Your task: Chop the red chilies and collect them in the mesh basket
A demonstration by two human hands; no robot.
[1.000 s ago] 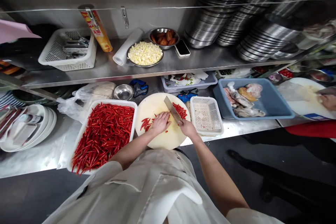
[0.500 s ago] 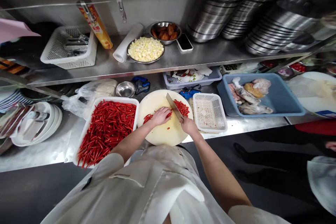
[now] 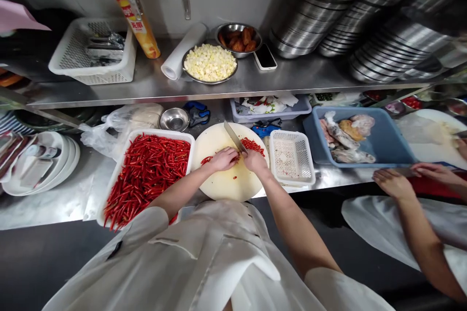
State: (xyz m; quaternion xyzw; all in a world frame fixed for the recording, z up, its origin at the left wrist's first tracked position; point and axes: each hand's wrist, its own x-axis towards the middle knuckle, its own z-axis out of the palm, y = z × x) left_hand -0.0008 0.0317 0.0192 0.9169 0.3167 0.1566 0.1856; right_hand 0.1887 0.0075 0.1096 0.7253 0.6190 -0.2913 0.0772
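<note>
My right hand (image 3: 255,161) grips the handle of a kitchen knife (image 3: 234,136), its broad blade pointing away across the round cutting board (image 3: 215,187). Beside the blade, my left hand (image 3: 224,159) presses curled fingers down on red chilies, mostly hidden beneath them. Chopped chili pieces (image 3: 253,146) lie right of the knife. A few whole red chilies (image 3: 206,160) stick out left of my left hand. To the left stands a white basket (image 3: 193,148) heaped with whole red chilies (image 3: 153,170).
Right of the board is a white perforated basket (image 3: 291,158), then a blue bin (image 3: 390,143) with bagged meat. A co-worker's hands (image 3: 396,184) are at the far right. The steel shelf (image 3: 146,92) above carries a bowl of chopped pale yellow pieces (image 3: 209,62) and stacked metal bowls (image 3: 306,24).
The knife has shifted slightly left, its blade now close beside my left fingers. A co-worker's arms have come into view at the right. My view has tilted a little.
</note>
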